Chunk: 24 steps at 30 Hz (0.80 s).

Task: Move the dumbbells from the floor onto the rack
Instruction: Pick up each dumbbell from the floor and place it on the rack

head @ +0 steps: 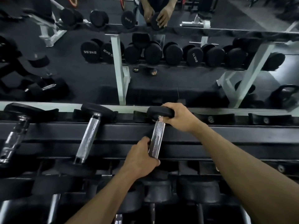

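Dumbbell with black rubber heads and a knurled chrome handle (pixel 156 139) lies across the top tier of the black steel rack (pixel 226 131), below a wall mirror. Left hand (pixel 140 159) wraps the handle's near end; right hand (pixel 178 117) clasps the far head. It looks heavy and rigid, best gripped mid-handle. Three dumbbells sit on this tier; more fill the tier below, too crowded to count.
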Tool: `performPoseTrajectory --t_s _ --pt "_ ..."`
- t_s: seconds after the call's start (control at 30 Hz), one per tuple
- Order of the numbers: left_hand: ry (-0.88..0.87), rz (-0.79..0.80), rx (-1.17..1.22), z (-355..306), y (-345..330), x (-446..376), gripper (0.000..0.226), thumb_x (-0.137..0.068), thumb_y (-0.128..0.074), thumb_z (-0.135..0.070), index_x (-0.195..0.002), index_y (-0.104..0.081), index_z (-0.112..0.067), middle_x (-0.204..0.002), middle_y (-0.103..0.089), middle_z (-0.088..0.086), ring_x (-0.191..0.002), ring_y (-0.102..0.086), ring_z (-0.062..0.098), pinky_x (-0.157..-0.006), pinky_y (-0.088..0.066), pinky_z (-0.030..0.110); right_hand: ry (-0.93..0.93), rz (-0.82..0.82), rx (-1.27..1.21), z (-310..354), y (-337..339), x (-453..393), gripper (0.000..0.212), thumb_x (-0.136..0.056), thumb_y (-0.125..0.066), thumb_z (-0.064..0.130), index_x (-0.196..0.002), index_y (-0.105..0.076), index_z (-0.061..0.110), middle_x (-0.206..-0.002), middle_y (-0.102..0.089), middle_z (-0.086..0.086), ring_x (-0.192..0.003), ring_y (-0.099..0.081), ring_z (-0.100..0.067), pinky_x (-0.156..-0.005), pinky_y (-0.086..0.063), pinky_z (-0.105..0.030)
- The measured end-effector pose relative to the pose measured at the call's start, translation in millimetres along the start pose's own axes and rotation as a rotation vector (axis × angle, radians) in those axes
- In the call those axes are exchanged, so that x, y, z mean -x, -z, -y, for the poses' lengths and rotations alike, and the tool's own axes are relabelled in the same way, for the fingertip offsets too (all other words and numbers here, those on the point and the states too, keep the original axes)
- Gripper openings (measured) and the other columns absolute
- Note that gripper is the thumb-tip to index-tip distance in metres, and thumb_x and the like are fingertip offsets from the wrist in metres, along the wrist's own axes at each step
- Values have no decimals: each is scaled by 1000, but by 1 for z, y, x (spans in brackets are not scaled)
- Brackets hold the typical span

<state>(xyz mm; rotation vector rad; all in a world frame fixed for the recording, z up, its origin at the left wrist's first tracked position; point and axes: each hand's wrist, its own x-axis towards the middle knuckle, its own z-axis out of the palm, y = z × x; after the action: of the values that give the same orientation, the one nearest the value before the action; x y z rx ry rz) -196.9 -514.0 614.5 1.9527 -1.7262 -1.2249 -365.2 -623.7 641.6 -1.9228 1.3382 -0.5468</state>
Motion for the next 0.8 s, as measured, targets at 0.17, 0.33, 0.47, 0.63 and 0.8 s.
performPoseTrajectory --t_s 0.17,0.33,0.47,0.63,0.8 --pt "-2 -12 -38 -6 0 3 59 -69 -81 -22 -118 -50 -19 -99 -62 -6 -91 -63 18 -83 -55 38 -45 -6 -6 1 0 4 17 -84 -71 17 -97 -64 25 -79 -63 10 -71 -58 -5 -67 -43 -20" --pt "-53 -70 -81 -7 0 10 38 -73 -77 -24 -106 -58 -18 -88 -68 -8 -79 -66 15 -77 -56 40 -122 -58 79 8 3 14 18 -84 -70 26 -101 -65 27 -89 -67 5 -85 -63 -13 -75 -50 -26" --pt "-114 -144 -135 -8 7 18 27 -79 -71 -33 -102 -64 -23 -87 -67 -16 -84 -65 12 -78 -55 36 -159 -86 169 16 8 27 37 -84 -69 33 -119 -61 21 -106 -67 1 -98 -62 -17 -88 -50 -33" --pt "-255 -170 -309 -21 17 38 16 -88 -58 -42 -86 -61 -26 -87 -61 -8 -76 -57 9 -63 -44 26 -243 -171 232 27 16 63 47 -85 -64 38 -127 -57 18 -120 -60 -5 -111 -59 -23 -95 -48 -36" --pt "-434 -70 -400 -37 16 71 51 -92 -53 -50 -135 -53 -24 -130 -55 -2 -119 -52 16 -95 -47 35 -323 -201 356 45 22 132 50 -92 -59 36 -136 -48 16 -133 -52 -11 -123 -50 -28 -101 -41 -37"
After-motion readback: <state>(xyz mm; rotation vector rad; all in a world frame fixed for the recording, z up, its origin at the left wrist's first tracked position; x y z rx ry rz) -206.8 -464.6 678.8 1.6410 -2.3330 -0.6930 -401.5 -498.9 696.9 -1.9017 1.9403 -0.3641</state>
